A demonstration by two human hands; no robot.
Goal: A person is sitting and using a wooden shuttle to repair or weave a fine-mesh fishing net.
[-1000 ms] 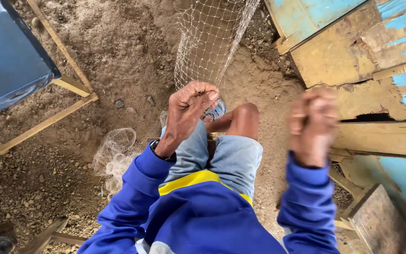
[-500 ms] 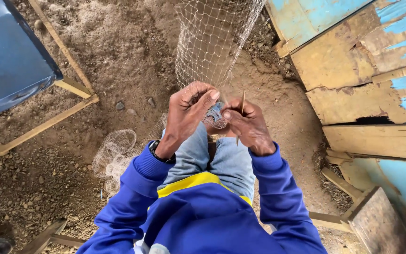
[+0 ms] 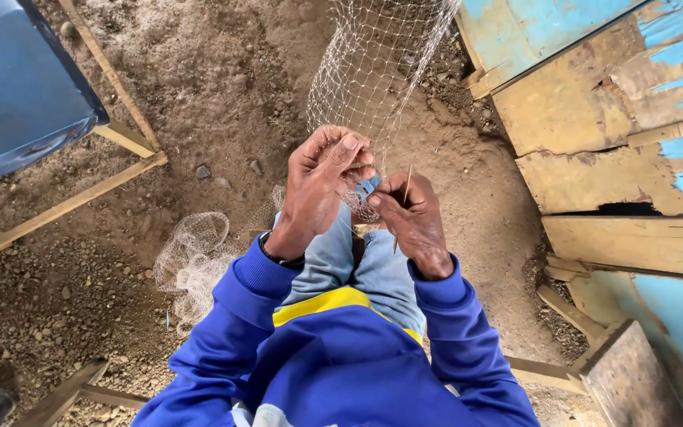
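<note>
1. We see the fishing net: pale thin twine, diamond mesh. It hangs taut from the top edge of the view down to the hands, narrowing toward them.
2. More of the same net lies as a loose pile on the dirt ground, left of the person's knees.
3. Left hand: fingers curled and pinched shut on the net's lower edge, along with a small blue piece. We can't tell what that piece is.
4. Right hand: closed around a thin tan netting needle, which sticks up past the thumb and out below the palm. Thumb tip sits just beside the blue piece.
5. Both hands meet at the net's bottom edge, above the knees in grey-blue trousers.
6. Blue sleeves, yellow band on the jacket, dark band on the left wrist.
7. Around: weathered wooden planks with peeling blue paint to the right, blue sheet on a wooden frame upper left, small stones scattered over the dirt.
</note>
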